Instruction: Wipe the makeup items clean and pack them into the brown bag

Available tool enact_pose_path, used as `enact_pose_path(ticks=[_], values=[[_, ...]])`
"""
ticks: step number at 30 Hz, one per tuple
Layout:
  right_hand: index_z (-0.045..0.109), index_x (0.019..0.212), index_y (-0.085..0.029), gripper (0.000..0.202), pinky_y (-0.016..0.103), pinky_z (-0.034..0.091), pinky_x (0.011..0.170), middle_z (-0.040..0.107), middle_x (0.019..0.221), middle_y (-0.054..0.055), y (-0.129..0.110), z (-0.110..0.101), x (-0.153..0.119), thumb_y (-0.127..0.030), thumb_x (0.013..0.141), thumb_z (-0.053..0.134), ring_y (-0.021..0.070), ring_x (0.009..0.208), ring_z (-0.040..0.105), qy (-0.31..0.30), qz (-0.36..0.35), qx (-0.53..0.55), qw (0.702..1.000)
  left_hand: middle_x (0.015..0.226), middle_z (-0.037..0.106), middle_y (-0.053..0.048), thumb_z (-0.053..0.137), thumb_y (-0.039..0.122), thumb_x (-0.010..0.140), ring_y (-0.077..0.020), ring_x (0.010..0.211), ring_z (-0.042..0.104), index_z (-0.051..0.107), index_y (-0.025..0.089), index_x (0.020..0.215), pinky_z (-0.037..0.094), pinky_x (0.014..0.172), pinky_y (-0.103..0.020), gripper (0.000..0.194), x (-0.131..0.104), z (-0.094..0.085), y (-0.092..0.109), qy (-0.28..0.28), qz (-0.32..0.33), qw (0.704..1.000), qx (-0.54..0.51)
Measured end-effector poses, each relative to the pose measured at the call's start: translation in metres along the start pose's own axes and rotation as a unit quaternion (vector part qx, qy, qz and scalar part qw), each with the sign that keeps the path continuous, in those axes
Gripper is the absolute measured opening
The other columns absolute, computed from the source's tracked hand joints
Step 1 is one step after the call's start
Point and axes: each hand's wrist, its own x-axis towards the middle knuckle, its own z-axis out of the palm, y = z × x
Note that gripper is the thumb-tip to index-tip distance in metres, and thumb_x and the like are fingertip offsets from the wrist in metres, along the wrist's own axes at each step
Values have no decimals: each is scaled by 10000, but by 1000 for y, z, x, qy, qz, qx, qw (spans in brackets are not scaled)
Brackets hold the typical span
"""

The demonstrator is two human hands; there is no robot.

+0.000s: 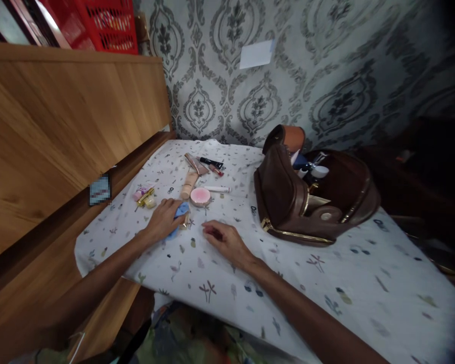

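My left hand (164,220) is closed over a crumpled blue cloth (181,209) on the table. At its fingertips is a small gold and clear item (184,222), partly covered by the fingers. To the right, my right hand (227,243) rests low over the tablecloth, fingers loosely curled and apart from the thumb, with nothing visible in it. Just beyond the hands are a round pink compact (200,196), a beige tube (189,185) and a white pen-like stick (220,189). Left of them sits a little cluster with a gold tube (145,197).
A brown zip bag (288,202) stands unzipped on the right, holding cosmetics, with an orange-brown case (291,136) behind it. More makeup tubes (211,163) lie farther back. A wooden cabinet (76,106) borders the left, bearing a red basket (111,25). Patterned wall behind.
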Motion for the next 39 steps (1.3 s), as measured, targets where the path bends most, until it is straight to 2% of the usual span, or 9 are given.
enact_pose_path(ticks=[2, 6, 12, 17, 19, 22, 26, 32, 39], values=[[589, 1283, -204, 460, 395, 521, 895, 671, 1134, 95, 4, 1, -1, -335, 849, 667, 233, 988, 637, 19, -22, -31, 999, 1108, 615, -77, 524, 383, 939, -267, 1088, 538, 594, 239, 1163, 476, 943, -384, 275, -3, -1, 16, -13, 18, 1000, -18], [296, 1522, -203, 928, 527, 361, 1112, 458, 1453, 175, 12, -2, -4, -450, 762, 769, 330, 1345, 427, 14, -89, -87, 992, 1173, 622, -79, 489, 307, 951, -246, 1120, 562, 586, 228, 1148, 474, 977, -368, 233, 1, 3, 48, -34, 73, 991, -111], [114, 1578, -232, 1226, 559, 413, 1045, 500, 1403, 183, 20, -25, -25, -510, 638, 850, 370, 1282, 488, -3, -66, -132, 989, 1138, 660, -88, 450, 311, 965, -254, 1064, 618, 547, 200, 1162, 491, 959, -398, 246, 24, 15, 71, -38, 94, 963, -248], [29, 1585, -233, 1313, 571, 400, 1048, 529, 1381, 185, 19, -28, -38, -499, 613, 870, 371, 1282, 492, 17, -47, -150, 987, 1324, 558, -146, 515, 449, 940, -298, 1213, 552, 418, 183, 1339, 464, 1021, -466, 490, 26, 1, 71, -30, 59, 965, -252], [-7, 1584, -226, 1336, 576, 410, 1032, 539, 1363, 188, 17, -25, -37, -482, 613, 874, 374, 1258, 507, 26, -51, -157, 986, 1346, 519, -167, 540, 424, 933, -292, 1245, 526, 368, 165, 1391, 462, 1035, -454, 554, 17, -9, 71, -56, 116, 960, -248], [-43, 1582, -215, 1344, 575, 437, 1001, 571, 1298, 179, 16, -21, -36, -460, 625, 869, 381, 1210, 535, 44, -57, -165, 984, 1391, 479, -168, 463, 247, 965, -266, 1304, 474, 386, 176, 1406, 436, 1074, -430, 453, 0, -18, 72, -102, 253, 940, -203], [-75, 1578, -210, 1372, 565, 462, 980, 576, 1279, 176, 16, -19, -37, -426, 615, 879, 384, 1194, 545, 62, -56, -167, 982, 1393, 511, -160, 358, 92, 966, -269, 1324, 451, 450, 167, 1357, 447, 1047, -458, 409, -9, -15, 77, -76, 348, 928, -115], [-63, 1579, -218, 1354, 560, 457, 1006, 576, 1294, 170, 14, -20, -37, -409, 624, 877, 364, 1199, 549, 60, -56, -160, 984, 1209, 597, -141, 463, 130, 945, -278, 1102, 544, 535, 117, 1259, 519, 943, -445, 322, 6, -10, 85, -74, 293, 953, -1], [-49, 1580, -224, 1299, 559, 456, 1001, 610, 1258, 151, 8, -21, -38, -352, 652, 851, 352, 1179, 563, 65, -71, -156, 983, 1245, 565, -117, 395, 62, 913, -252, 1125, 570, 483, 172, 1326, 555, 884, -386, 436, -6, -4, 69, -62, 177, 982, -6]])
